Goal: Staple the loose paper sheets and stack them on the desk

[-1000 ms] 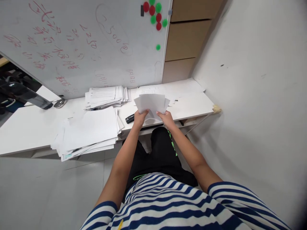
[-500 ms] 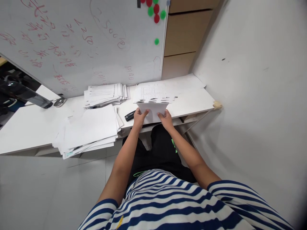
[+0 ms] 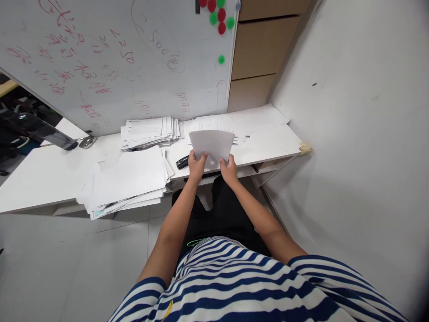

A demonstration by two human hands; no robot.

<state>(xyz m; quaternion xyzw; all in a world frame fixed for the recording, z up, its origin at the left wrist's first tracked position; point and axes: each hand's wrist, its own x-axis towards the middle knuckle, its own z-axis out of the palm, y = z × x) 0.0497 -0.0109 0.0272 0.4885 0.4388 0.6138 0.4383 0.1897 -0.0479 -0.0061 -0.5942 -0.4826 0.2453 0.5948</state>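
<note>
Holding a sheaf of white paper [image 3: 212,144] tipped up at the near edge of the white desk [image 3: 268,142], between left hand [image 3: 197,166] and right hand [image 3: 229,170]. Pinched low at both sides, thumbs on the blank near face, fingers mostly hidden behind (can't tell how firmly). Bowed slightly along the upper edge.

Risks: could splay or shed a loose sheet if squeezed unevenly, being held only low down with the top unsupported. Could buckle or crease if pressed inward too hard from both sides. Could spill off the desk if let go this near the edge. Could nudge the printed sheets [image 3: 208,124] just beyond if lowered too far forward. Could bump the black object [image 3: 182,162] just beside left hand with any swing leftward.

Versus half a second ago: tilted up more, showing more blank face and covering more of the print behind. Versus a second ago: no longer fanned at the upper corners, now near-even along the top. Gripped at roughly the same spots throughout. No visible change in the front stack [image 3: 134,170] or rear stack [image 3: 149,129].
</note>
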